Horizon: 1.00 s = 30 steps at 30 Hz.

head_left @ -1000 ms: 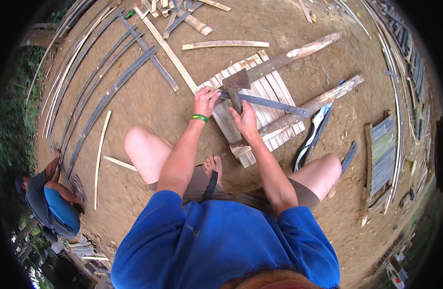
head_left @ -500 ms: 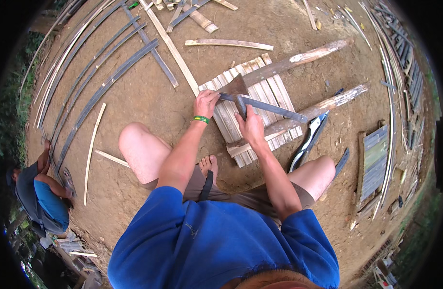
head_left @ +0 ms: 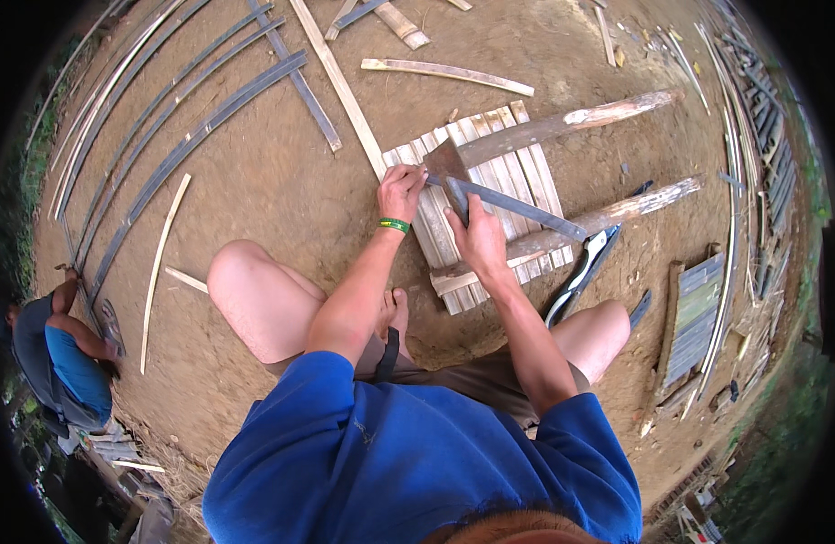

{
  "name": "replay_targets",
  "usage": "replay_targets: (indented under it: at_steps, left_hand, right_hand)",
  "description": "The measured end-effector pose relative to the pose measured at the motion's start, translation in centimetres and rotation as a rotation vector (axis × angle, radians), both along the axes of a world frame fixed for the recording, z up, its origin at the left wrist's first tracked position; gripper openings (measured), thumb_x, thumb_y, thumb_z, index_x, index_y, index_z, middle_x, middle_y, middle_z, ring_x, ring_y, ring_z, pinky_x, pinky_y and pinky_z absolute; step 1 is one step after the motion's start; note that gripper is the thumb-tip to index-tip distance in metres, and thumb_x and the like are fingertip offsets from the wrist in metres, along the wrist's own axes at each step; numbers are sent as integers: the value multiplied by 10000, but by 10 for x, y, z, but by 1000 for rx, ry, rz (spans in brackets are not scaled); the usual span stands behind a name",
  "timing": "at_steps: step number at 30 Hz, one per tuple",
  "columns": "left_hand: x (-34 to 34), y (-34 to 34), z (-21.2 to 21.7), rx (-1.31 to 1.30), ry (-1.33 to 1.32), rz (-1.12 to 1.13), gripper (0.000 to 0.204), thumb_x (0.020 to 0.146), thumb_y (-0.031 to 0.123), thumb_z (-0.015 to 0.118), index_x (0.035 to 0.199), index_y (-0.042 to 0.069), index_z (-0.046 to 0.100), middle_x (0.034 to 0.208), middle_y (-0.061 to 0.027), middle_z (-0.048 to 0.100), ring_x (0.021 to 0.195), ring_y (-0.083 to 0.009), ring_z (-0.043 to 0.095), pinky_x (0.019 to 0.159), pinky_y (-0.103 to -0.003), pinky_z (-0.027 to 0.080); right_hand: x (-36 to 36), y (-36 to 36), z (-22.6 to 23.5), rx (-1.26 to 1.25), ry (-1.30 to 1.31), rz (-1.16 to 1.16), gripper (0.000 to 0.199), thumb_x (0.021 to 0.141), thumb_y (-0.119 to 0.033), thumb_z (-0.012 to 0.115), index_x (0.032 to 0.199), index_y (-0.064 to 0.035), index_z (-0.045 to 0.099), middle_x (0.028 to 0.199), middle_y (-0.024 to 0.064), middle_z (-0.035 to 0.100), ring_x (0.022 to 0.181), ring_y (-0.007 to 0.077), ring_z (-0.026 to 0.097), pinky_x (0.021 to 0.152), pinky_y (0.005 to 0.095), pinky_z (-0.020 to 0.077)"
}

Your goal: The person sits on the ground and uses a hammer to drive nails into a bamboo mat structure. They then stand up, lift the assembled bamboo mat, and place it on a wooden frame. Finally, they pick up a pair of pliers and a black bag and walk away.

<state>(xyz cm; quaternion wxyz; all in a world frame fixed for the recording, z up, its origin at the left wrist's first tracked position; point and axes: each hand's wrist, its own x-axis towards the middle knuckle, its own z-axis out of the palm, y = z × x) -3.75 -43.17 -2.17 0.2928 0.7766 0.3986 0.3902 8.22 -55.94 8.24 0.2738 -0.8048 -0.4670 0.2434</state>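
1. Two bare hands met over a flat panel of pale split-wood slats (head_left: 517, 195) lying on the brown dirt ground (head_left: 281, 190).
2. The left hand (head_left: 401, 190), a green band at its wrist, had its grip closed on the near end of a long grey-dark strip (head_left: 517, 207), beside a flat grey blade (head_left: 444, 163).
3. The right hand (head_left: 479, 240) pressed the same strip down, fingers closed over it.
4. A pair of weathered poles (head_left: 571, 122) crossed the panel.
5. A black-handled tool (head_left: 581, 276) lay just beside the right knee.
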Motion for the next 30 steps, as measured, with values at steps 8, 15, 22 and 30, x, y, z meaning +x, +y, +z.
replay_targets:
  at_steps: [8,15,22,30]
  left_hand:
    - [-4,-2,-5,-43,-40,12,177,798,79,713,971,75,754,893,-86,674,866,-271,621,762,-368,514]
    - [-7,2,-10,-43,-72,7,95,795,85,718,882,52,734,900,-91,677,877,-292,622,762,-382,515]
    - [-5,2,-15,-42,-96,20,74,773,65,716,831,20,705,882,-113,668,885,-314,627,793,-388,508]
    - [-8,3,-15,-5,-88,12,83,772,79,724,853,60,720,902,-90,682,900,-298,635,784,-383,523]
  right_hand:
    - [-2,17,5,41,70,-23,362,903,-238,667,1121,22,541,713,270,627,691,472,627,584,494,469]
    - [-14,13,6,71,-54,39,337,909,-254,646,1081,0,504,702,266,633,656,482,619,569,549,475]
    - [-11,8,-18,-30,-136,117,345,923,-263,621,1102,-2,484,716,274,634,648,482,616,583,564,477]
    - [-14,11,-9,-72,-116,119,296,927,-253,609,1038,-12,479,716,276,635,658,484,617,584,565,479]
